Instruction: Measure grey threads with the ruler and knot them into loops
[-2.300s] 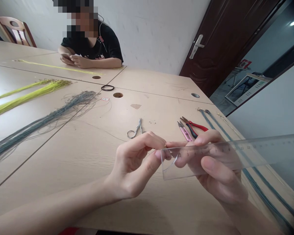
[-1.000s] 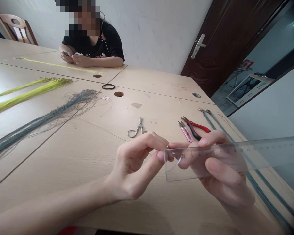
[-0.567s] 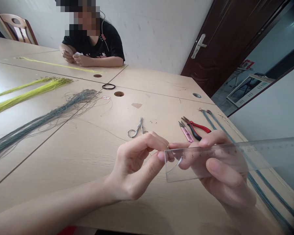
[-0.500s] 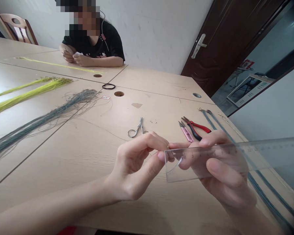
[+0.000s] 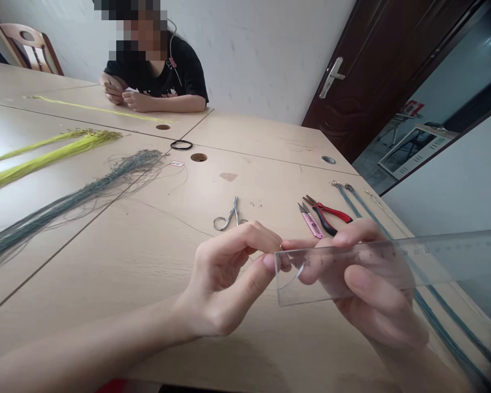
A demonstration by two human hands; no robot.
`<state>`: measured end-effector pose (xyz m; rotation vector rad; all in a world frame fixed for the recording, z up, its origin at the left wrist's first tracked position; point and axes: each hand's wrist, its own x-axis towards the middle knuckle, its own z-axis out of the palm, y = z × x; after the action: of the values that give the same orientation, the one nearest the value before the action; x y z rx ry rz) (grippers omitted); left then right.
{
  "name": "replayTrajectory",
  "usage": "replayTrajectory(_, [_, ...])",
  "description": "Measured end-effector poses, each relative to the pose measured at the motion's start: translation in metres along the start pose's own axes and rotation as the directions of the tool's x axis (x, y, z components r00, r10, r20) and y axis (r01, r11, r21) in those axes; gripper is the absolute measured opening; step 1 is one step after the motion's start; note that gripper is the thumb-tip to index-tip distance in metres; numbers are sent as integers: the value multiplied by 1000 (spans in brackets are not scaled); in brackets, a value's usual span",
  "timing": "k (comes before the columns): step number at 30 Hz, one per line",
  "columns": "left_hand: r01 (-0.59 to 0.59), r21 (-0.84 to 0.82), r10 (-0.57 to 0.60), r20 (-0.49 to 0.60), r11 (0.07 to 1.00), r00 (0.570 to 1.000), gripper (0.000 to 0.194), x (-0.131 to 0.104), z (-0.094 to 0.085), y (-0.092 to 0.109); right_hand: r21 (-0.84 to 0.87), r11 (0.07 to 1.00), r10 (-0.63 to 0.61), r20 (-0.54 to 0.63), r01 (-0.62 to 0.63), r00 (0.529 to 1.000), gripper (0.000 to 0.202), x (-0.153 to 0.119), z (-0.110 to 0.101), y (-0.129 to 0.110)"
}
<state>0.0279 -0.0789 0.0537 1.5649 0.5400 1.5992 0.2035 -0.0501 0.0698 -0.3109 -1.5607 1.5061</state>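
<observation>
My right hand (image 5: 376, 278) grips a clear plastic ruler (image 5: 433, 259), its fingers behind it and its thumb on the front. The ruler's zero end points left and meets the fingertips of my left hand (image 5: 233, 273). Those fingers pinch something tiny and gold-coloured at the ruler's corner; its kind is too small to make out. Behind my left hand lie small silver scissors (image 5: 231, 214), partly covered by it. Just past my right hand are pink thread snips (image 5: 310, 221) and red-and-black pliers (image 5: 331, 213).
Bundles of yellow cord (image 5: 57, 155) and grey-blue cord (image 5: 73, 199) lie at left. More blue cords (image 5: 450, 327) run along the right edge. A black band (image 5: 181, 144) lies near a cable hole (image 5: 198, 157). Another person (image 5: 159, 82) leans on the far side.
</observation>
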Motion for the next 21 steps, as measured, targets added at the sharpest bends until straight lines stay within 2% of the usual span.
replayTrajectory(21, [28,40,-27,-14,999,1000,14,0,1,-1,10,1000,12,-6,-12,1000,13,-1,0,-1])
